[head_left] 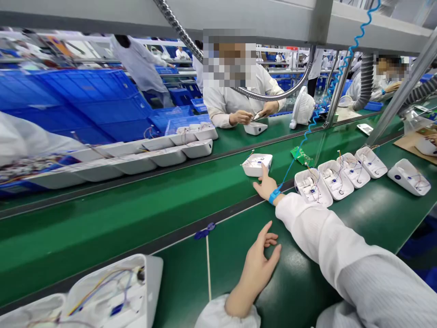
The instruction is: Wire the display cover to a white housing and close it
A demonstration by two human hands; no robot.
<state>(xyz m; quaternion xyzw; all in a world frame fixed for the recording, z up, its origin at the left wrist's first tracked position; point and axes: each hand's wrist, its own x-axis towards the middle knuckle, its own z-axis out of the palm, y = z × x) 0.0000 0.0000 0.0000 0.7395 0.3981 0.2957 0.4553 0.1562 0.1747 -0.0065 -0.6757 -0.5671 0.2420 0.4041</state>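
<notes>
My right hand (266,184), with a blue wrist strap (274,196) on a coiled blue cord, reaches over the green conveyor. Its index finger is extended to the near edge of a white open housing (256,166) with wires inside; whether it touches is hard to tell. The thumb is spread apart and nothing is in the hand. Nearer the front, my left hand (258,259) hovers over the green table (293,282), fingers apart and holding nothing. To the right of my right hand stands a row of several white housings (313,187) with wires and small parts.
Large white housings (155,278) lie at the lower left. A green circuit board (302,156) is on the conveyor (136,205). Across it, a person (235,102) handles a small part over another housing (256,129). More housings (169,157) line the far side; a metal post (396,77) rises at right.
</notes>
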